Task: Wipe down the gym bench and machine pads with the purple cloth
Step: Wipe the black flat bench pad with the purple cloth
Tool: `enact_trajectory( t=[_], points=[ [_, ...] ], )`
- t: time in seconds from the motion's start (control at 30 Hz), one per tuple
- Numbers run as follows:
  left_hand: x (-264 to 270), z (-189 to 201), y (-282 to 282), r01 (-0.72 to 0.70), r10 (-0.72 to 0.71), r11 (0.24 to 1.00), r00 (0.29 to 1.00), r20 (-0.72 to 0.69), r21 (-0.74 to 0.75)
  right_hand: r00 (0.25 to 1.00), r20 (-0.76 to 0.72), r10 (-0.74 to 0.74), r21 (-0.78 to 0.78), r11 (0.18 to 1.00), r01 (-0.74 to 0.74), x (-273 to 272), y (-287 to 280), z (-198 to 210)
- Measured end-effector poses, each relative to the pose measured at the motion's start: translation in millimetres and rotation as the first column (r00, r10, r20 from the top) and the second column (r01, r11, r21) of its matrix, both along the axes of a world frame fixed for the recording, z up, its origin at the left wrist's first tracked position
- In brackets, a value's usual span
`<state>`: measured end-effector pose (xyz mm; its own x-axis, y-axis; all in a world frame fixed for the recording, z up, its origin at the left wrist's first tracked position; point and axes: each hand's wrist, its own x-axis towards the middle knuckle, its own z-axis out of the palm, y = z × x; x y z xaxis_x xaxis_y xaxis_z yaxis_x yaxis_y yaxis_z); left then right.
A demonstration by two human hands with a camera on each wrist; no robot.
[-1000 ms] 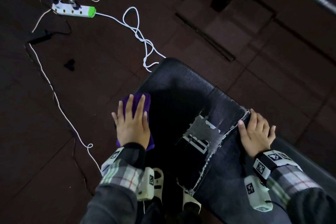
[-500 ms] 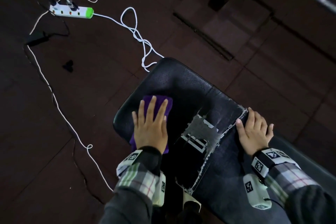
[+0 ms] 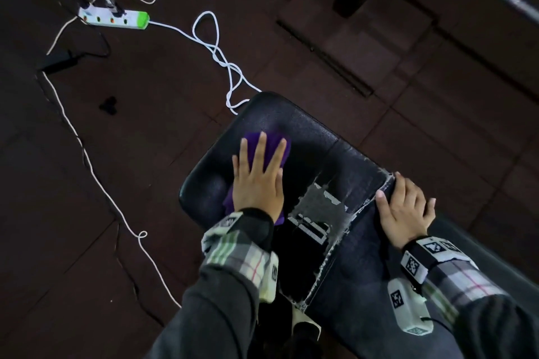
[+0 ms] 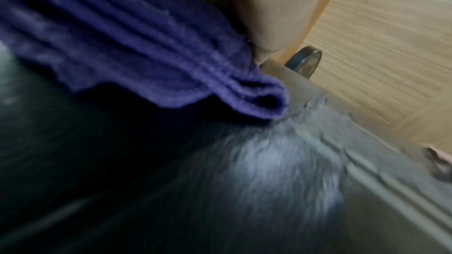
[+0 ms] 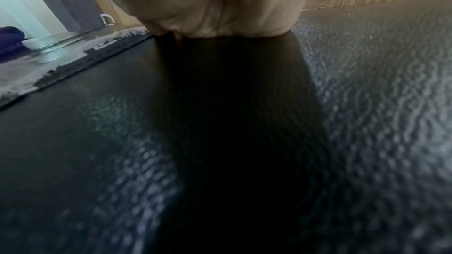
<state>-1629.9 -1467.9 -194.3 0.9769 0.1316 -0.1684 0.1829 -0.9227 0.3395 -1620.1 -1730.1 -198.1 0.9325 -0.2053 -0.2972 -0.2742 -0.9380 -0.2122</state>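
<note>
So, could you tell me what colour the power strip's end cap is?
Bright green, on the white plastic power strip; head view.

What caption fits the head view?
Left hand presses purple cloth on torn black bench; right hand rests alongside.

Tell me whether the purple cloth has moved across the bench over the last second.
Yes. The purple cloth slid from the bench pad left edge inward, toward the torn patch.

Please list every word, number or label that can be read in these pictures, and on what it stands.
No readable text in any view.
Wrist bands: black-and-white square code markers only, no letters.
Bench pad: torn patch with white remnants, not legible as letters.
Power strip: any print too small to read.
</note>
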Motion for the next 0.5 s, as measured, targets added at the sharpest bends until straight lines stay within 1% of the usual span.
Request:
enact_trajectory(
  t=[0.07,0.13,0.2,0.33,0.4,0.43,0.5],
  points=[
    [-20,-4,4,-0.005,0.005,1.0,1.0,0.002,0.013,1.0,-0.01,-0.001,-0.001,1.0,0.001,0,1,1],
    [-30,-5,14,-0.085,0.085,0.996,0.996,0.0,0.008,1.0,-0.005,-0.002,-0.008,1.0,0.002,0,1,0],
    [-25,-6,24,-0.168,0.168,0.986,0.986,-0.01,-0.005,1.0,0.001,0.004,-0.015,1.0,-0.004,-1,1,0],
    [18,-4,37,-0.343,0.344,0.938,0.939,0.017,-0.047,0.999,-0.042,0.033,-0.008,0.999,-0.034,0,-1,1],
    [49,-3,39,-0.396,0.396,0.917,0.918,-0.022,-0.048,0.998,-0.036,0.043,-0.009,0.999,-0.043,1,-1,1],
    [64,-3,39,-0.389,0.388,0.92,0.921,-0.025,-0.043,0.999,-0.02,0.046,-0.013,0.999,-0.047,0,-1,1],
    [89,-4,35,-0.312,0.313,0.949,0.95,-0.004,-0.037,0.998,0.026,0.052,-0.031,0.998,-0.051,-3,0,0]
  ],
)
